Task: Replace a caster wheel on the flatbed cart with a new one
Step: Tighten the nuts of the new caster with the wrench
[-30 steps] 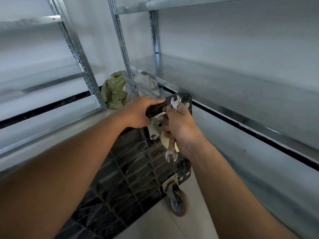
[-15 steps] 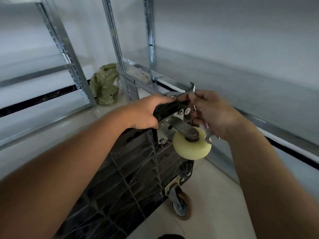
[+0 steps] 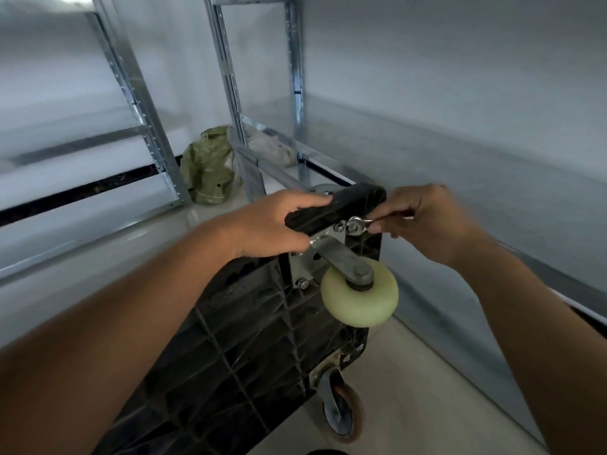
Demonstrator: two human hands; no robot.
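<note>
The black flatbed cart [image 3: 249, 349] stands tipped on its side, ribbed underside toward me. A pale cream caster wheel [image 3: 359, 295] on a metal bracket [image 3: 341, 257] sits at the cart's upper corner. My left hand [image 3: 272, 224] grips the cart's top edge beside the bracket. My right hand [image 3: 423, 221] pinches a small silver wrench [image 3: 359, 224], whose head sits on a bolt at the bracket's plate. An older brown-rimmed caster [image 3: 341, 412] hangs at the lower corner.
Galvanised metal shelving [image 3: 230, 93] surrounds the spot, with a long shelf [image 3: 460, 165] running along the right. A crumpled green bag [image 3: 210, 165] lies on the floor by a shelf post. Pale floor [image 3: 427, 372] shows to the right of the cart.
My right hand has swung the wrench from upright to level and set its head on the bracket bolt. The view has shifted; my left hand keeps its grip on the cart edge.
</note>
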